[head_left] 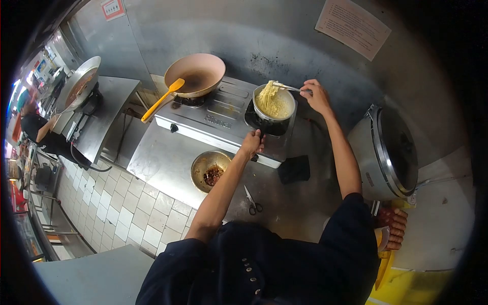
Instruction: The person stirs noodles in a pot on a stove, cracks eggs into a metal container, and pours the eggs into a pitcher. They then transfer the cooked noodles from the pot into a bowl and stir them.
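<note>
Okay, both hands are at the small pot (274, 108), which sits on the right burner of the steel gas stove (213, 119) at the far side of the counter. The left hand (251, 142) is closed around the pot's dark handle at the near edge of the stove, fingers wrapped tight. The right hand (316, 95) reaches in from the right, pinched narrow on a pair of chopsticks (291, 88). Their tips hold a clump of yellow noodles (269, 99) raised just above the rim, with the rest heaped inside the pot.

On the left burner stands a wide pinkish pan (195, 75) with brown liquid in it. An orange spatula (161, 100) leans on its near-left rim, handle sticking out to the left. Nearer than the stove, on the steel counter (157, 162), a metal bowl (201, 162) holds a dark reddish paste. Scissors (252, 202) lie nearer still, to the bowl's right, and a black cloth (295, 169) sits just right of the left forearm.

Over on the right stands a big lidded rice cooker (391, 152), with a stack of sausages (394, 229) near it. Away on the left, another person (35, 129) in dark clothes stands by a large wok (79, 85).
</note>
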Motion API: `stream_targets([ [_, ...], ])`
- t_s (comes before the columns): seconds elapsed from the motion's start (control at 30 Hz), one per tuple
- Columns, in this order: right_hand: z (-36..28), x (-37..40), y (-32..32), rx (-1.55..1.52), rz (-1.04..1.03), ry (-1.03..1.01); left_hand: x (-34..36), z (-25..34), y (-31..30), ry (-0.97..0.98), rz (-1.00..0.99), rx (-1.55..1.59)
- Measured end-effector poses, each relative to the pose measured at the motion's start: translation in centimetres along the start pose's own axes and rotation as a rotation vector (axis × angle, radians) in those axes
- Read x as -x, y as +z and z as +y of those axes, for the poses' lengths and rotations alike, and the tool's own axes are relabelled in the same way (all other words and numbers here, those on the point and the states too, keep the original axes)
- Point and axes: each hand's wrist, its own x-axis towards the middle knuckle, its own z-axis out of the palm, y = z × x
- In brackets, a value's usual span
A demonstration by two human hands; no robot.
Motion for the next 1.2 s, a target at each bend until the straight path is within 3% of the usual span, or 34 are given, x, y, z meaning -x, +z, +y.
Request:
stream_targets([
  [0.07, 0.3, 0.2, 0.1, 0.04, 0.039, 0.026, 0.1, 0.0, 0.0, -0.004, 0.005, 0.001],
  [0.17, -1.3, 1.2, -0.2, 0.31, -0.21, 0.059, 0.1, 0.2, 0.1, -0.008, 0.015, -0.001],
  [0.27, -2.4, 0.8, -0.3, 0.36, -0.212, 0.022, 0.1, 0.2, 0.1, -0.005, 0.019, 0.007],
  [0.37, -3.4, -0.1, 0.3, 0.299, -0.186, 0.088, 0.0, -0.2, 0.0, 0.0, 0.025, 0.021],
  [0.57, -0.6, -0.5, 8.3, 0.21, -0.3, 0.148, 0.0, 0.1, 0.2, 0.002, 0.025, -0.004],
  [0.7, -2.7, -0.5, 6.7, 0.332, -0.308, 0.212, -0.3, 0.2, 0.0, 0.006, 0.023, -0.008],
  [0.9, -2.5, 0.7, 4.4, 0.245, -0.274, -0.002, 0.1, -0.2, 0.2, -0.006, 0.038, 0.003],
  [1.0, -2.6, -0.1, 3.2, 0.419, -0.24, 0.19, -0.1, 0.0, 0.1, 0.012, 0.026, 0.006],
  [1.13, -4.3, 0.3, 2.1, 0.468, -0.41, 0.126, -0.1, -0.1, -0.2, 0.007, 0.004, 0.023],
  [1.2, -4.5, -0.8, 0.1, 0.345, -0.417, 0.123, -0.1, 0.1, 0.1, 0.018, 0.033, 0.01],
])
